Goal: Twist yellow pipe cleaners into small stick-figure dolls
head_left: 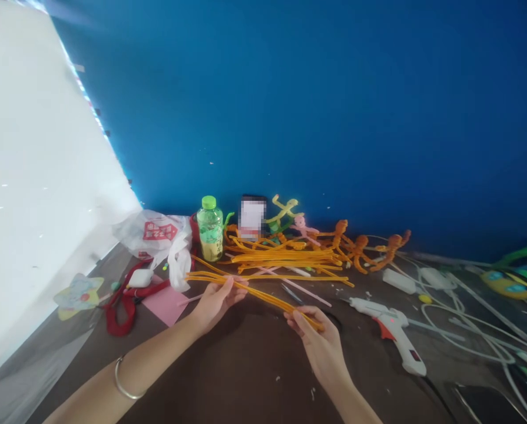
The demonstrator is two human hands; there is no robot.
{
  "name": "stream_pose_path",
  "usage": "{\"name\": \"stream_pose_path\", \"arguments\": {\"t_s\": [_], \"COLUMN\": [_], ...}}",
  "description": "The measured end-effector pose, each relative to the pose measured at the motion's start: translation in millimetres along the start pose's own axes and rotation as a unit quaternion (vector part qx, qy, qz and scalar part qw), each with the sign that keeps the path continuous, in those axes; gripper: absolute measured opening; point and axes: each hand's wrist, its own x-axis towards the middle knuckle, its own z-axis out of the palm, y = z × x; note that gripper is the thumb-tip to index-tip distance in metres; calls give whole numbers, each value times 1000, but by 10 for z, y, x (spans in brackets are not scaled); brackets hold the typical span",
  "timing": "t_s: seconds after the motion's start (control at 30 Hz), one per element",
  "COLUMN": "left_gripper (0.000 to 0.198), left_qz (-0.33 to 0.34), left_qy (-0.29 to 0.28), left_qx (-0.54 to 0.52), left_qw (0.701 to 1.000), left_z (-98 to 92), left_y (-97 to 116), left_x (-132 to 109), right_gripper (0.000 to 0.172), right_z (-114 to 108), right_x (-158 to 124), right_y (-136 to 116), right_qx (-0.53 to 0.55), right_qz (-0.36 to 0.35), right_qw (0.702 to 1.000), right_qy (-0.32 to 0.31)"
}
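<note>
My left hand (216, 301) and my right hand (318, 341) together hold a bundle of long orange pipe cleaners (263, 295) low over the dark table (245, 377). The left hand pinches the bundle near its left end. Closer to me, the right hand's fingers close around the other end. Just behind lies a loose pile of orange pipe cleaners (289, 259). A silver bangle (124, 386) sits on my left forearm.
A green-capped bottle (210, 229), a white plastic bag (157, 235), pink paper (166, 303) and a red cord (122, 306) lie left. Orange pipe-cleaner figures (360, 247) line the blue wall. A white glue gun (393, 330) and white cables (466, 330) lie right.
</note>
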Motion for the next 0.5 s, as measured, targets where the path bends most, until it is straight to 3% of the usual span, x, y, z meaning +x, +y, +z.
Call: {"name": "stream_pose_path", "arguments": {"t_s": [0.2, 0.33, 0.5], "left_gripper": [23, 22, 22], "left_qz": [-14, -8, 5], "left_qy": [5, -5, -14], "left_qx": [-33, -34, -31], "left_qw": [999, 999, 999], "left_z": [-47, -34, -55], "left_y": [30, 40, 47], "left_x": [3, -1, -2], "right_gripper": [24, 23, 28], "right_z": [35, -26, -75], "right_x": [-58, -74, -71], "right_y": [-86, -71, -26], "right_qx": [-123, -165, -190], "right_qz": [-67, -112, -150], "right_qw": [989, 975, 964], "right_qy": [40, 101, 113]}}
